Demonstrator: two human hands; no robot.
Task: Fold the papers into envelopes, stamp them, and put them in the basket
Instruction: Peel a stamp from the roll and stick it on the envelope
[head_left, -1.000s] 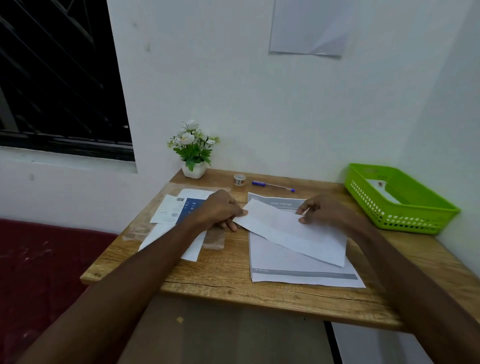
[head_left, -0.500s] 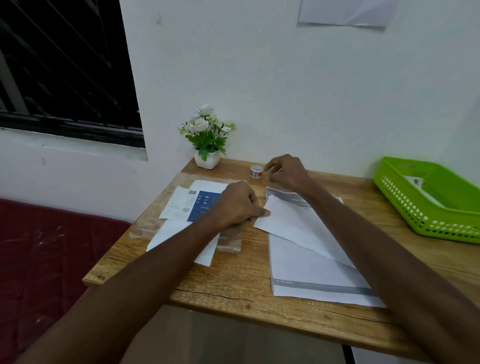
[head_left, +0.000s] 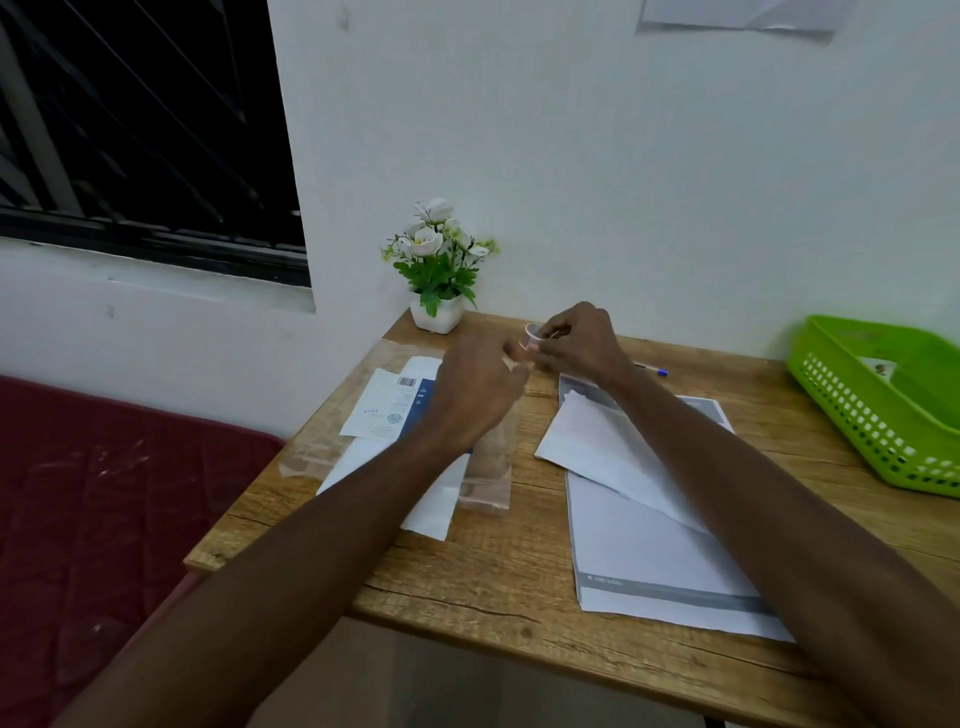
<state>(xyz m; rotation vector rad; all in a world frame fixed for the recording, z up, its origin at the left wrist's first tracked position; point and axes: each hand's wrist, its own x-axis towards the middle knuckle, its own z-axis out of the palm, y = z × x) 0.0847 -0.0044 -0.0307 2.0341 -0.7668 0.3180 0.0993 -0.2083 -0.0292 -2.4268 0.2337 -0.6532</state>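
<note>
My right hand (head_left: 582, 344) holds a small white stamp roll (head_left: 533, 336) just above the back of the wooden table (head_left: 498, 577). My left hand (head_left: 478, 395) is raised beside it, its blurred fingertips right at the roll; whether they pinch anything is unclear. A folded white paper (head_left: 597, 441) lies loose under my right forearm, on top of a stack of white sheets with grey bands (head_left: 649, 551). The green basket (head_left: 852, 415) stands at the right edge with something white inside.
A potted white flower (head_left: 439, 270) sits in the back corner by the wall. A blue pen (head_left: 655, 370) lies behind my right wrist. Printed papers and a clear plastic sleeve (head_left: 384, 410) lie on the left. A dark red mattress (head_left: 104, 509) is left of the table.
My right hand left the folded paper, reached to the back and lifted the stamp roll. My left hand let go of the paper's corner and rose to the roll.
</note>
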